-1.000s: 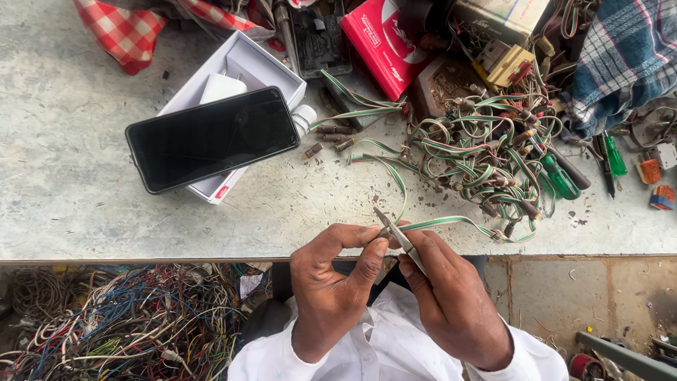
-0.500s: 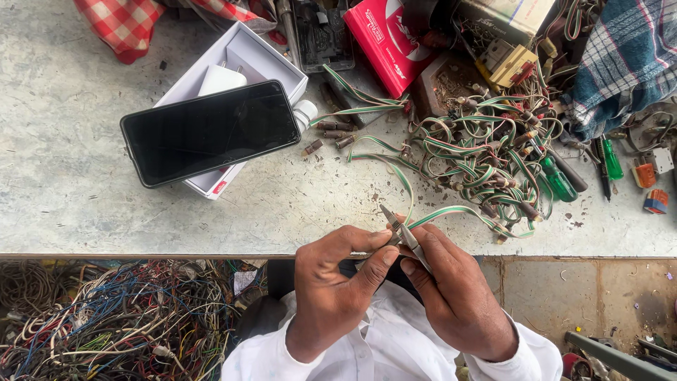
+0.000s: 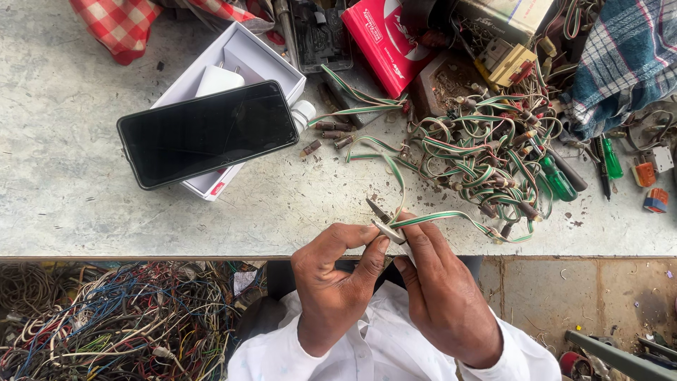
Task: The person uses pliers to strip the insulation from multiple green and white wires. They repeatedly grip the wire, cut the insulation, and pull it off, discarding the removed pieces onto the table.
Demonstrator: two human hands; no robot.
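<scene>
My right hand (image 3: 441, 289) grips a small metal cutter (image 3: 381, 220), its pointed jaws sticking up and to the left just over the bench's front edge. My left hand (image 3: 331, 282) pinches the end of a green, white and red striped wire (image 3: 451, 217) right at the cutter's jaws. That wire runs off to the right into a big tangle of striped wires (image 3: 486, 159) lying on the bench. Both hands meet over the grey bench edge (image 3: 141, 240), fingertips touching.
A black phone (image 3: 208, 132) lies across an open white box (image 3: 240, 63) at the left. A red box (image 3: 386, 42), green screwdrivers (image 3: 560, 180), a blue plaid cloth (image 3: 624, 60) and a red checked cloth (image 3: 123, 25) lie behind. A heap of coloured wires (image 3: 120, 324) is below the bench.
My hands have shifted slightly up and right toward the bench edge, and the striped wire end now sits at the cutter's jaws. The view has tilted a little.
</scene>
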